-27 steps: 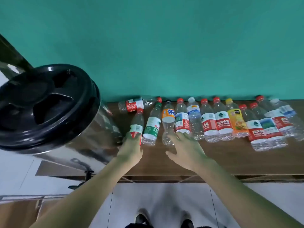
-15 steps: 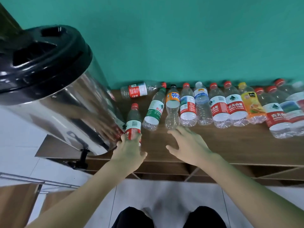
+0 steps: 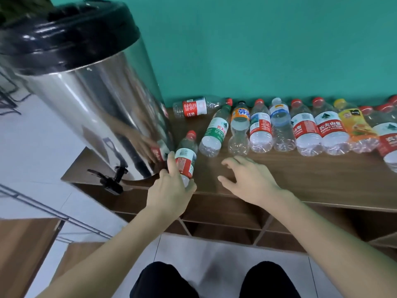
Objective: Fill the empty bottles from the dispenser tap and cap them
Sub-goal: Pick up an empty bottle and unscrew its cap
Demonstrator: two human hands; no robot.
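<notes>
Since the earlier frames the small bottle (image 3: 185,157) has come out of the row and nearer to the shelf edge, and the view has dropped, so the tap is now in sight.

To the left of the left hand stands the steel dispenser (image 3: 90,100) with a black lid (image 3: 64,33). Its black tap (image 3: 111,179) hangs over the front edge of the wooden shelf (image 3: 311,181), lower left of that hand and near it.

The left hand (image 3: 171,192) grips the small bottle around its lower part, fingers and thumb curled on the red and white label. The bottle still wears its red cap (image 3: 191,133) and looks empty.

The right hand (image 3: 247,179) hovers just right of the bottle with fingers spread and relaxed, holding nothing.

Beyond both hands, against the green wall (image 3: 268,44), lies the row of other bottles (image 3: 281,130), capped and apparently empty, and 1 bottle (image 3: 197,107) lies sideways behind them.

I judge that 1 bottle is now chosen and is on the way to the tap. The cap must come off first, and the free right hand seems placed for this.
</notes>
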